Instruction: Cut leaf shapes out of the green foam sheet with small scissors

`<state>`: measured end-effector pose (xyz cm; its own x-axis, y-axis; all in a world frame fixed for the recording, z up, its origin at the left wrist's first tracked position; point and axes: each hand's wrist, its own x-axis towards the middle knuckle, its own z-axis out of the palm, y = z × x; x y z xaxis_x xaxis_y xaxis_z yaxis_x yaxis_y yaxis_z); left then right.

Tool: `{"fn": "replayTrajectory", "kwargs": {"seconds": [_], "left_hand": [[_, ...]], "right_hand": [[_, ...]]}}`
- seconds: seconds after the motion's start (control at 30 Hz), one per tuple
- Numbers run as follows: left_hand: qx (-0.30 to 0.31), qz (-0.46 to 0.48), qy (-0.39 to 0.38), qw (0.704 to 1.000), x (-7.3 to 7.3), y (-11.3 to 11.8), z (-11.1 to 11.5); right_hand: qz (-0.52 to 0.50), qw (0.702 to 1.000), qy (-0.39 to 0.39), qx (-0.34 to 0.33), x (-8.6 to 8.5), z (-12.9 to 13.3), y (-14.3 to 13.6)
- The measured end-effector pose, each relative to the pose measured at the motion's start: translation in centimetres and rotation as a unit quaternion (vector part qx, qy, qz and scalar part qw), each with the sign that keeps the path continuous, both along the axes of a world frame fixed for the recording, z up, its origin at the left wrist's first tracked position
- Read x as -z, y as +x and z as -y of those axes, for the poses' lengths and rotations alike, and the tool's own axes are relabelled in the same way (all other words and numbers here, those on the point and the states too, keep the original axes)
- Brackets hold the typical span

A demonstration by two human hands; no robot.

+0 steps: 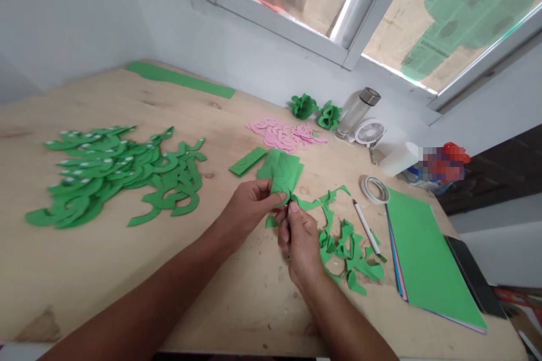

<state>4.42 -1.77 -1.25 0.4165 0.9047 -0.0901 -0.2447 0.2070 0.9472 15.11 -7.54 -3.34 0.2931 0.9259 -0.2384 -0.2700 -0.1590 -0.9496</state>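
Note:
My left hand (256, 203) pinches a green paper piece (284, 172) with a curved line drawn on it, held above the middle of the table. Close against its lower edge, my right hand (300, 234) is closed around dark scissors (289, 215), mostly hidden by the fingers. Several cut green paper scraps (349, 248) lie right of my right hand. Beyond my left hand rests a green paper strip (248, 162). Over to the left spreads a pile of curved green paper cutouts (105, 166), some with white patches.
Pink paper cutouts (285, 134) lie near the wall, with green paper balls (304, 106) behind. A glass bottle (358, 113), small fan (370, 132), tape roll (375, 189), white pen (366, 227) and stacked coloured sheets (432, 254) are at right. A long green strip (182, 80) lies at the back.

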Motion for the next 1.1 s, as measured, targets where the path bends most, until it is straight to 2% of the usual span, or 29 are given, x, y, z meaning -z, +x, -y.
{"fn": "replayTrajectory", "kwargs": {"seconds": [0.67,0.87,1.1], "left_hand": [[0.012,0.016,-0.009,1.0,-0.22,0.03,-0.04],[-0.023,0.002,-0.018,1.0,-0.2,-0.08,-0.16],[-0.017,-0.014,-0.007,1.0,-0.27,-0.28,-0.07]], "right_hand": [[0.012,1.0,0.008,0.005,0.35,0.07,0.04],[0.015,1.0,0.021,-0.004,0.63,0.17,0.17],[0.005,1.0,0.011,-0.01,0.48,0.12,0.2]]}}
